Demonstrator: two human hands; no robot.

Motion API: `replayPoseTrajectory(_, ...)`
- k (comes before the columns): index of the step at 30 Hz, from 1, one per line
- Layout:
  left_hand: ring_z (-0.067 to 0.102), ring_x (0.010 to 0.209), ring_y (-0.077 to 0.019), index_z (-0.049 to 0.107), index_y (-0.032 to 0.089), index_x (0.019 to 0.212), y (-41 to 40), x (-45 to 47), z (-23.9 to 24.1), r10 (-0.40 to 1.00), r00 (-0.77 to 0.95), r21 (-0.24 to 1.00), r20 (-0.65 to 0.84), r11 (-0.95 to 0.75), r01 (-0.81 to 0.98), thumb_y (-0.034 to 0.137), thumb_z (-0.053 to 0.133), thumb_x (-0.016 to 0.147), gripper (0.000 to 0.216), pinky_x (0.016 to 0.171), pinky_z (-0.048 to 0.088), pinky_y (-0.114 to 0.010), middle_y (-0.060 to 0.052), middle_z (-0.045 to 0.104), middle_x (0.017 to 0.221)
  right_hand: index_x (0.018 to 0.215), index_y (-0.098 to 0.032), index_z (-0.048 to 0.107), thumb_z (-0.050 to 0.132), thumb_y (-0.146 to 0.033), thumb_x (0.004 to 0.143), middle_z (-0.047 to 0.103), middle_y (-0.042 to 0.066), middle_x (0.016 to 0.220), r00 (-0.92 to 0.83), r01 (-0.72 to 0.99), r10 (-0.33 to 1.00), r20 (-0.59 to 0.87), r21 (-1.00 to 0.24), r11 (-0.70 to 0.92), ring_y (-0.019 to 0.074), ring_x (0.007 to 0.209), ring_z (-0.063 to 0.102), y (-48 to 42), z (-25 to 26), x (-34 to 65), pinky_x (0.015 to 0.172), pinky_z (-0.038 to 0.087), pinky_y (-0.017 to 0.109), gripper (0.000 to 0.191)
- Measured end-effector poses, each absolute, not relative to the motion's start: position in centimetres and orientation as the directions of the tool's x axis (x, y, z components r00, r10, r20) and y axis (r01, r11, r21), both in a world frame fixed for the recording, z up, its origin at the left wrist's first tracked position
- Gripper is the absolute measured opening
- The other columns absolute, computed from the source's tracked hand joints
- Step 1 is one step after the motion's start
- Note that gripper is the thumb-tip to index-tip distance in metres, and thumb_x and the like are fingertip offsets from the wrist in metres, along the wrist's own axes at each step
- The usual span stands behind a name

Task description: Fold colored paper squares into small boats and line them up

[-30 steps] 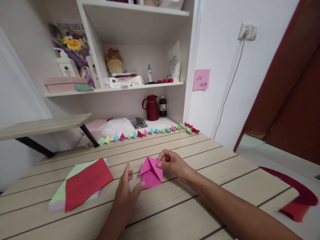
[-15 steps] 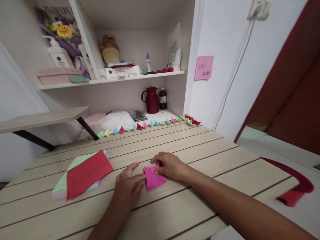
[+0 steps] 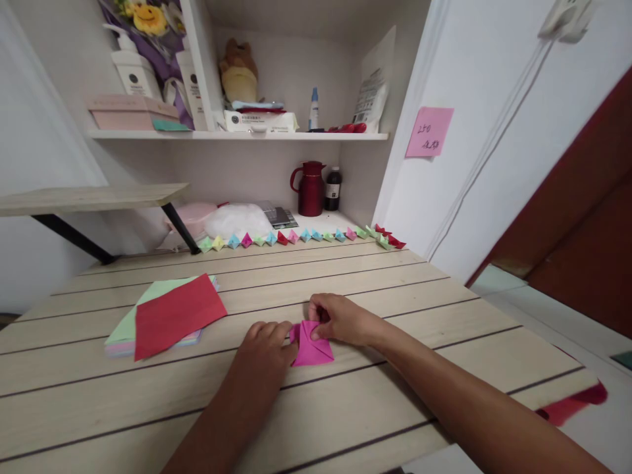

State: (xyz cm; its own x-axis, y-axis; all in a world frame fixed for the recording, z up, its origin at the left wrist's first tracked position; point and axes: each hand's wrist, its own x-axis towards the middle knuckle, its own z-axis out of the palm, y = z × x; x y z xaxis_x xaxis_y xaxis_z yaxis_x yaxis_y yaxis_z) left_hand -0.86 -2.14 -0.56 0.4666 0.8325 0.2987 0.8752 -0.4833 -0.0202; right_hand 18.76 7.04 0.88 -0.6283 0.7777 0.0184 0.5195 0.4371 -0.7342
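A folded pink paper point(image 3: 312, 347) lies flat on the wooden table point(image 3: 316, 408). My left hand point(image 3: 268, 350) presses on its left edge with the fingers curled down. My right hand point(image 3: 340, 319) pinches the paper's top corner between thumb and fingers. Both hands touch the paper from either side.
A stack of coloured sheets with a red sheet point(image 3: 175, 314) on top lies to the left. A row of small folded paper shapes point(image 3: 296, 236) lines the table's far edge. Behind stand a dark red jug point(image 3: 311, 189), a dark bottle point(image 3: 334, 189) and shelves with boxes. The table's right edge is near.
The pink paper has been folded down smaller and flatter. Both hands have closed in on it, the left moving onto its left edge. The camera has tilted down and slightly right.
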Motion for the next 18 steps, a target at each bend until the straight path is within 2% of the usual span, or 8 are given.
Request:
replayPoseTrajectory(2, 0.061, 0.101, -0.0264, 0.072, 0.025, 0.085, -2.4, -0.7, -0.1, 0.846, 0.445, 0.015, 0.294, -0.470, 0.883, 0.009, 0.053, 0.083, 0.025, 0.087, 0.043, -0.043, -0.009, 0.068, 0.115, 0.087, -0.020, 0.064, 0.076, -0.012, 0.063, 0.056, -0.003, 0.076, -0.632, 0.520, 0.775, 0.011, -0.736, 0.434, 0.0118, 0.067, 0.050, 7.1, 0.8, 18.6, 0.059, 0.036, 0.022, 0.028)
replayPoseTrajectory(5, 0.062, 0.100, -0.0236, 0.069, 0.026, 0.098, -2.5, -0.7, 0.1, 0.888, 0.318, 0.211, 0.332, -0.399, 0.893, 0.009, 0.043, 0.087, 0.034, 0.085, 0.043, -0.042, -0.007, 0.068, 0.111, 0.078, -0.019, 0.064, 0.076, -0.013, 0.063, 0.056, -0.001, 0.081, -0.643, 0.553, 0.765, 0.026, -0.676, 0.488, 0.0137, 0.072, 0.051, 7.0, 0.8, 18.4, 0.063, 0.038, 0.023, 0.020)
replayPoseTrajectory(7, 0.061, 0.103, -0.0227, 0.062, 0.024, 0.115, -2.2, -0.9, -0.1, 0.918, 0.172, 0.363, 0.356, -0.306, 0.880, 0.017, 0.039, 0.092, 0.033, 0.087, 0.043, -0.042, -0.007, 0.067, 0.113, 0.074, -0.018, 0.063, 0.076, -0.015, 0.063, 0.055, 0.001, 0.083, -0.648, 0.566, 0.760, 0.042, -0.642, 0.518, 0.0152, 0.076, 0.052, 6.9, 0.8, 18.3, 0.067, 0.039, 0.025, 0.017)
replayPoseTrajectory(9, 0.058, 0.110, -0.0250, 0.058, 0.021, 0.120, -1.9, -1.0, -0.7, 0.933, 0.063, 0.441, 0.353, -0.226, 0.869, 0.029, 0.043, 0.093, 0.032, 0.091, 0.042, -0.044, -0.009, 0.066, 0.117, 0.074, -0.018, 0.063, 0.076, -0.015, 0.064, 0.054, 0.001, 0.086, -0.653, 0.562, 0.755, 0.065, -0.626, 0.540, 0.0162, 0.080, 0.053, 6.7, 0.8, 18.3, 0.070, 0.039, 0.026, 0.017)
replayPoseTrajectory(11, 0.055, 0.115, -0.0274, 0.060, 0.021, 0.115, -1.5, -1.0, -1.2, 0.941, 0.044, 0.448, 0.336, -0.201, 0.871, 0.035, 0.052, 0.089, 0.031, 0.095, 0.039, -0.047, -0.009, 0.064, 0.121, 0.076, -0.018, 0.062, 0.075, -0.014, 0.065, 0.054, 0.002, 0.089, -0.661, 0.544, 0.745, 0.085, -0.629, 0.555, 0.0158, 0.081, 0.053, 6.6, 0.9, 18.4, 0.072, 0.040, 0.026, 0.017)
replayPoseTrajectory(13, 0.053, 0.117, -0.0283, 0.064, 0.025, 0.106, -1.1, -0.8, -1.5, 0.948, 0.054, 0.442, 0.315, -0.197, 0.875, 0.034, 0.062, 0.081, 0.027, 0.097, 0.037, -0.048, -0.007, 0.064, 0.122, 0.077, -0.018, 0.062, 0.074, -0.012, 0.066, 0.054, 0.001, 0.089, -0.672, 0.517, 0.732, 0.112, -0.636, 0.573, 0.0151, 0.081, 0.052, 6.4, 1.0, 18.4, 0.072, 0.039, 0.025, 0.018)
replayPoseTrajectory(15, 0.053, 0.116, -0.0283, 0.067, 0.026, 0.092, -1.0, -0.5, -1.5, 0.954, 0.044, 0.466, 0.297, -0.185, 0.865, 0.027, 0.070, 0.073, 0.019, 0.098, 0.035, -0.050, -0.005, 0.064, 0.122, 0.075, -0.018, 0.060, 0.073, -0.010, 0.066, 0.055, 0.000, 0.083, -0.682, 0.488, 0.722, 0.119, -0.661, 0.570, 0.0142, 0.078, 0.051, 6.2, 1.1, 18.4, 0.069, 0.038, 0.024, 0.017)
replayPoseTrajectory(18, 0.055, 0.113, -0.0270, 0.063, 0.023, 0.068, -0.8, -0.2, -0.8, 0.950, 0.039, 0.578, 0.309, -0.220, 0.786, 0.016, 0.068, 0.069, 0.008, 0.099, 0.036, -0.049, -0.004, 0.065, 0.116, 0.083, -0.019, 0.061, 0.070, -0.010, 0.068, 0.054, -0.004, 0.071, -0.679, 0.420, 0.732, 0.058, -0.788, 0.451, 0.0117, 0.066, 0.049, 5.9, 1.0, 18.2, 0.061, 0.037, 0.022, 0.020)
